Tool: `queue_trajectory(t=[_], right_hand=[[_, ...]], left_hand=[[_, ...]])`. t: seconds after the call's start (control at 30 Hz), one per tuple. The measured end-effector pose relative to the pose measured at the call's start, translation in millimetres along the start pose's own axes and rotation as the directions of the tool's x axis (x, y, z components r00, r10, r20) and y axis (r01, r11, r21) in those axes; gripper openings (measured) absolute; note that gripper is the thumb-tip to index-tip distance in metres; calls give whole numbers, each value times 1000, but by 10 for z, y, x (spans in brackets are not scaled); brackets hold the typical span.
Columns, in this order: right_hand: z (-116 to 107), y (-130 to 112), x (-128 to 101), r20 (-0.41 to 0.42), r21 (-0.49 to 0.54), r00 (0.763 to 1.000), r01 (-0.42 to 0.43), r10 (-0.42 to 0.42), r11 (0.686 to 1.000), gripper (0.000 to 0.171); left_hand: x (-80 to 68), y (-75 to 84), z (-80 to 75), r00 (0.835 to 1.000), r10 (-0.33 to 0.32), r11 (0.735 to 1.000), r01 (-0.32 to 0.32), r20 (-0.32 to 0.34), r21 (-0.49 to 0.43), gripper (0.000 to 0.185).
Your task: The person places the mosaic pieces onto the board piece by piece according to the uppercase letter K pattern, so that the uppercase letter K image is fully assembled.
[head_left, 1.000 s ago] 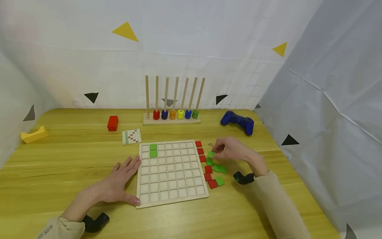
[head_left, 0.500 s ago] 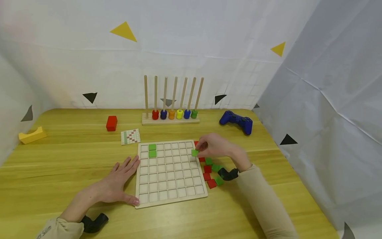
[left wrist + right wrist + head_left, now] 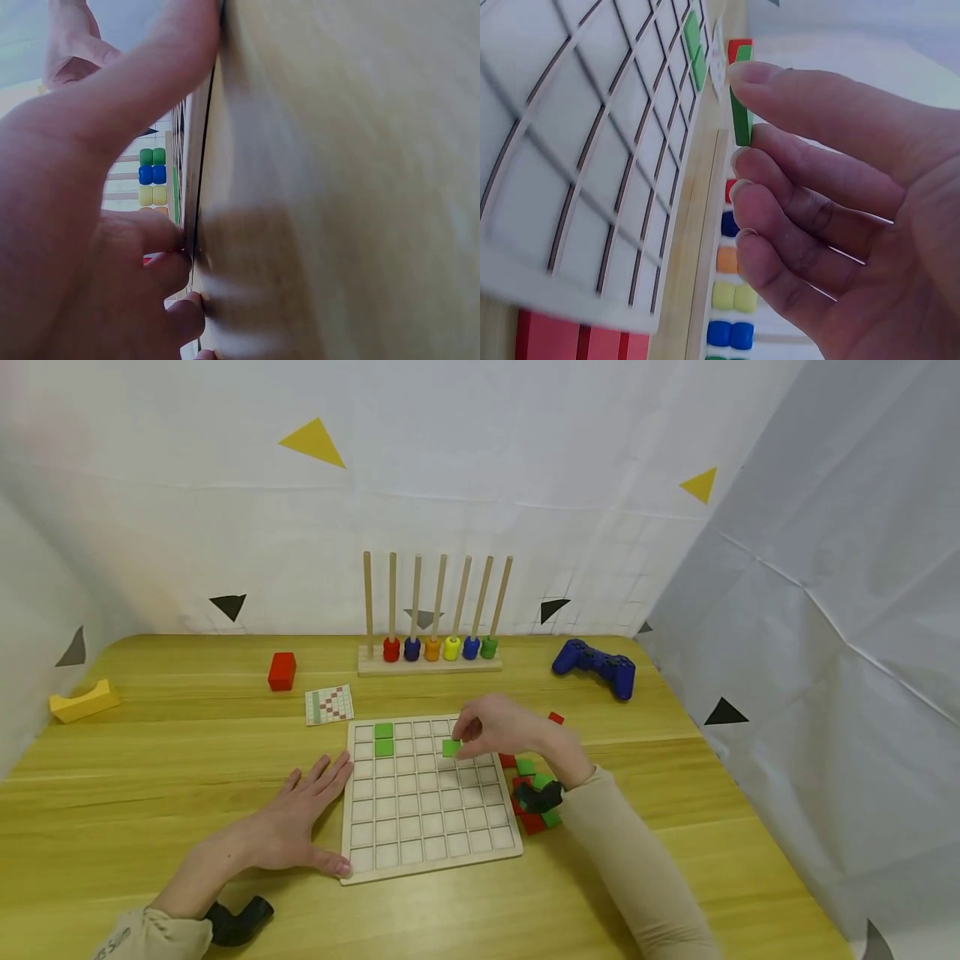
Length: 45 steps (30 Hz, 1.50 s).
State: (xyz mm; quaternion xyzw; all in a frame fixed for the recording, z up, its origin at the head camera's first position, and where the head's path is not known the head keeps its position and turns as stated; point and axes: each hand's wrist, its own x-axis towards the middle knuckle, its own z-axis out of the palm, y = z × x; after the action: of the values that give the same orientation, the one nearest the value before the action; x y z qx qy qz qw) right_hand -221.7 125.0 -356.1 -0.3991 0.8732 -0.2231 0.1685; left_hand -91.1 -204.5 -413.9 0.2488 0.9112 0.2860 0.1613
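Observation:
A wooden grid board (image 3: pixel 429 860) lies flat on the table with two green tiles (image 3: pixel 384 738) in its second column near the far edge. My right hand (image 3: pixel 480 735) hovers over the board's upper right part and pinches a green tile (image 3: pixel 451 747) (image 3: pixel 740 112) between thumb and fingers. My left hand (image 3: pixel 300 814) rests flat on the table, its fingers straight against the board's left edge (image 3: pixel 196 225). Loose red and green tiles (image 3: pixel 534 793) lie right of the board, partly hidden by my right wrist.
A small pattern card (image 3: pixel 329 704), a red block (image 3: pixel 282 670) and a yellow block (image 3: pixel 82 700) lie to the left. A peg rack with coloured rings (image 3: pixel 435 647) stands at the back, a blue game controller (image 3: pixel 597 665) to its right. White sheets wall the table.
My right hand lifted a green tile from the loose pile and carried it left over the board. The left hand has stayed in place.

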Motion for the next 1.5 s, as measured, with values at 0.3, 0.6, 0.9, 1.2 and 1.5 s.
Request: queue_trajectory(t=[0.3,0.6,0.9,1.2,1.5], right_hand=[[79,-190,164,23,-16,1000,-5,6,1000,19],[163,-354,296,60,-27,998,5,-4,1000,20],[274,-395,443,85,-55,996,10,-5,998,21],[396,-457,631,80,-88,997,6,1,996,22],[492,-474,725,74,-119,997,17,-8,993,23]], left_hand=[[4,-19,11,1000,-2,1000,2,-2,1,133],[0,-7,9,1000,-10,1000,11,5,-13,133],[-3,2,5,1000,-16,1000,16,4,-15,133],[0,-9,3,1000,-6,1000,6,0,-8,133],[-5,1,-7,1000,-6,1000,6,4,-13,132]])
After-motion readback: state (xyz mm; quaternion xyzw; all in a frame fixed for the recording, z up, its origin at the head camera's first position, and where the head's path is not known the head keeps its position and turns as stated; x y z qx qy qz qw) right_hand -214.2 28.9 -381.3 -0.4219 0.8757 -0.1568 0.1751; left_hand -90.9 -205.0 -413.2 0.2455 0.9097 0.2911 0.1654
